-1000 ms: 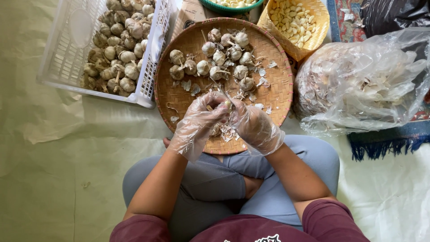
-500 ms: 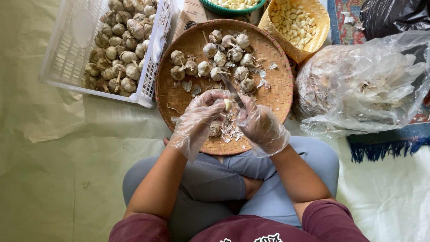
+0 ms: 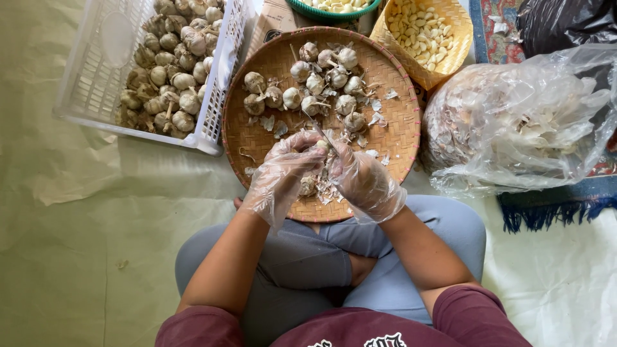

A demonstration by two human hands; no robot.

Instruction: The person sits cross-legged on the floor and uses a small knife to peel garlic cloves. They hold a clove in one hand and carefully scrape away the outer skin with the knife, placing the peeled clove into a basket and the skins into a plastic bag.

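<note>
Left hand (image 3: 283, 170) in a crinkly clear glove pinches a pale garlic clove (image 3: 321, 145); gloved right hand (image 3: 363, 180) grips a thin knife (image 3: 316, 128) above a round woven tray (image 3: 398, 122).

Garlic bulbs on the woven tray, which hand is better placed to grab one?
Left, probably. The left hand pinches only a clove and is nearer the bulbs; the right hand holds a thin blade.

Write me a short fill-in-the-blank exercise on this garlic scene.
1. Both hands wear clear plastic ____.
2. The round woven bamboo tray rests on the person's ____.
3. The white plastic crate holds whole garlic ____.
4. The right hand holds a thin ____ over the tray.

Missing words: gloves; lap; bulbs; knife
</note>
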